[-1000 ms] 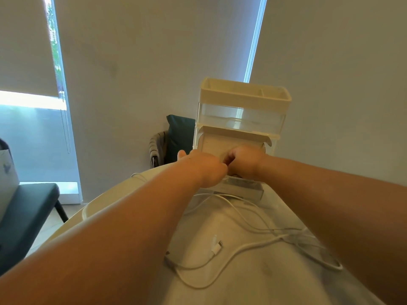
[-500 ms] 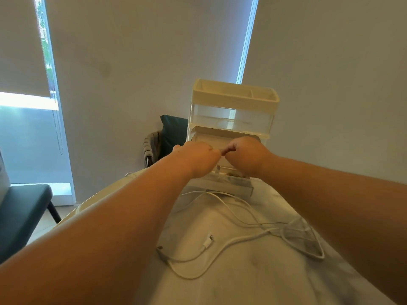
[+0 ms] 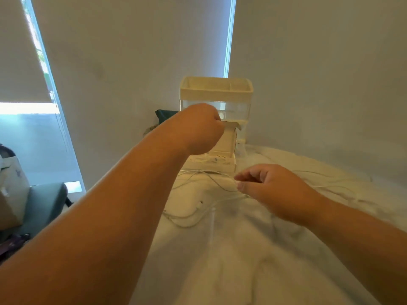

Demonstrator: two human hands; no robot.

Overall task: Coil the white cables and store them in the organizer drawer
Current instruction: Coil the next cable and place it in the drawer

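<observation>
Before organizer (image 3: 217,89), left hand (image 3: 202,128) fisted; right hand (image 3: 271,186) over cables (image 3: 189,216).

Organizer (image 3: 215,91): cream top tray and frame, clear middle section. Drawer (image 3: 212,166) at its base: same cream. Cables (image 3: 191,219) in front of the organizer: white, one thin strand reads greyer. Table (image 3: 242,267) under it: white marble pattern, soft grey veining. Wall (image 3: 132,62) behind: plain pale grey. Cushion (image 3: 164,115) just left of the organizer: dark green. Chair seat (image 3: 44,203) far left: dark teal-grey. Bag (image 3: 11,172) beyond that: off-white, faint grey print.
</observation>
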